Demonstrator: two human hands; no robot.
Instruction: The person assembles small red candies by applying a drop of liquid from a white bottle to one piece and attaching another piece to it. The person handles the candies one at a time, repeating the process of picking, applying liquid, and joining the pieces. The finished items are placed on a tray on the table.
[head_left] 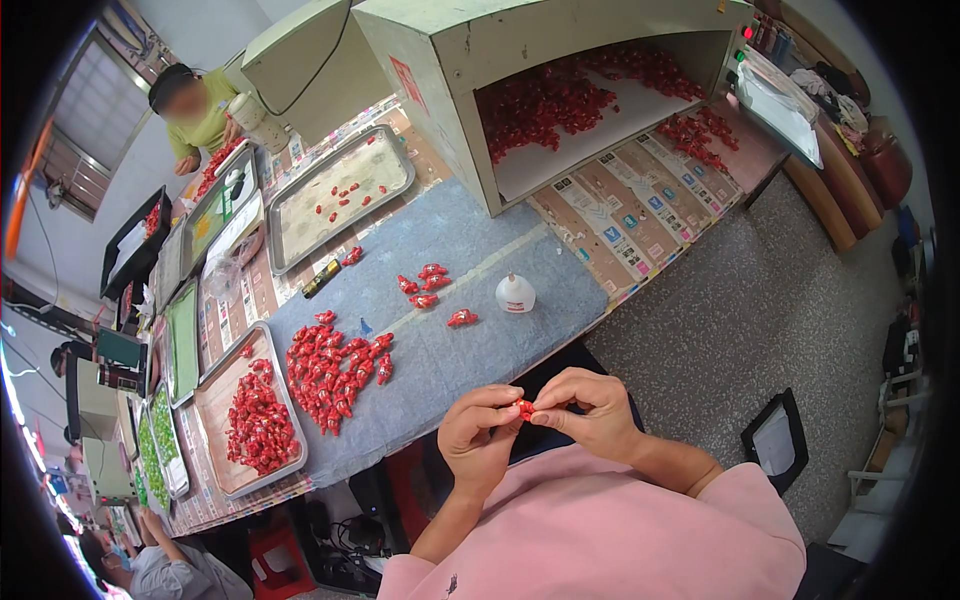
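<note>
My left hand (478, 435) and my right hand (588, 408) meet in front of my chest, both pinching one small red wrapped candy (524, 407) between the fingertips. On the blue-grey mat (470, 260) ahead lies a heap of red wrapped candies (335, 372) to the left, and a few loose red candies (430, 285) sit farther out. A small white squeeze bottle (515, 293) stands on the mat near the loose ones.
A metal tray (220, 400) at left holds more red candies; a second tray (340, 195) farther back holds a few. A large open box-shaped machine (470, 60) holds many candies. A person in a green top (200, 110) works at the far end. Another person (160, 570) sits lower left.
</note>
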